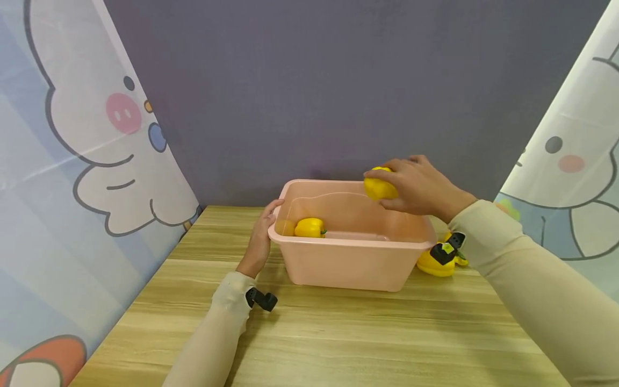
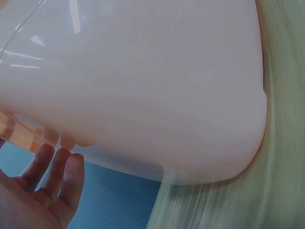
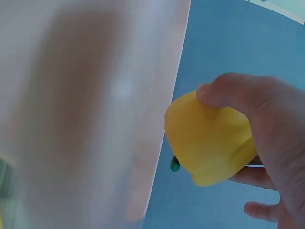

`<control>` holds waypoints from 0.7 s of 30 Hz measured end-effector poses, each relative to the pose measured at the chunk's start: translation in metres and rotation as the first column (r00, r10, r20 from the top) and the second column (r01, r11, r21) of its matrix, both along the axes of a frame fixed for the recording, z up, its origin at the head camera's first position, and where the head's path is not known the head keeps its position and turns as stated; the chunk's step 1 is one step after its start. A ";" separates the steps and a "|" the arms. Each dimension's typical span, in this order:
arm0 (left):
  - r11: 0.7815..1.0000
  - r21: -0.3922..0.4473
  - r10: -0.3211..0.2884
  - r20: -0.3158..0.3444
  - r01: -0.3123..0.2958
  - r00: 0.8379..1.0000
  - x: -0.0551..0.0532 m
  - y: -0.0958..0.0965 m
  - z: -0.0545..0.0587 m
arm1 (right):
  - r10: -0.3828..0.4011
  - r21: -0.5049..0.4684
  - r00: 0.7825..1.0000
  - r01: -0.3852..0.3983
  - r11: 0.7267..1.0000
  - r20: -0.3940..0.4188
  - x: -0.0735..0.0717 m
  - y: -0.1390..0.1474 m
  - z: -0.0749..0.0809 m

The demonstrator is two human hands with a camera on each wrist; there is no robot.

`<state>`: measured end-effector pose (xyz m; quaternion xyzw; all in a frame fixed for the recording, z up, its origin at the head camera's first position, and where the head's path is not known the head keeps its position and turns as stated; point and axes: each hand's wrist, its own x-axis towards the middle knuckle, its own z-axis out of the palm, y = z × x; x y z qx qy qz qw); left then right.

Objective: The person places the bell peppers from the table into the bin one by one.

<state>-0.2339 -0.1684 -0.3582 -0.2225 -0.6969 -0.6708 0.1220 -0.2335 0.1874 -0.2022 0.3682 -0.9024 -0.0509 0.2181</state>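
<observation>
Yellow bell pepper (image 1: pixel 378 189) gripped in the right hand (image 1: pixel 417 187), above the pink plastic tub (image 1: pixel 338 266).
The left hand (image 1: pixel 258 239) touches its rim (image 1: pixel 348 244), fingers nearly straight; another pepper (image 1: pixel 308 228) lies inside. Yellow peppers (image 1: pixel 434 267) alongside are half-hidden, number unclear.

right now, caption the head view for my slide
Right hand holding a pepper at the tub, left hand on its rim.

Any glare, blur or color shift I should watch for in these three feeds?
Left wrist: white glare streaks on the pink bin, upper left; right wrist: the bin's near wall is blurred, the yellow pepper in the right hand sharper; head: soft shadows on the table, and the backdrop grey, though blue in both wrist views.
</observation>
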 end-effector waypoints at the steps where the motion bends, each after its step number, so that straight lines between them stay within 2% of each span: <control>1: 1.000 0.000 -0.002 -0.001 0.002 1.000 0.000 0.000 0.000 | -0.008 0.006 1.000 0.008 1.000 0.020 0.000 -0.001 0.001; 5: 1.000 -0.001 -0.008 -0.005 0.008 1.000 0.001 0.001 0.000 | -0.050 0.021 0.993 0.048 0.999 0.111 -0.004 -0.007 0.007; 10: 1.000 -0.002 -0.016 -0.005 0.016 1.000 0.001 0.001 0.001 | -0.080 0.011 0.973 0.080 0.997 0.215 -0.010 -0.012 0.010; 17: 1.000 0.000 -0.006 -0.013 0.006 1.000 0.001 0.002 0.001 | -0.085 0.047 0.963 0.075 0.996 0.257 -0.018 -0.018 0.016; 21: 1.000 0.007 -0.006 -0.012 0.006 1.000 0.001 0.001 0.001 | -0.099 0.057 0.947 0.085 0.995 0.306 -0.022 -0.023 0.020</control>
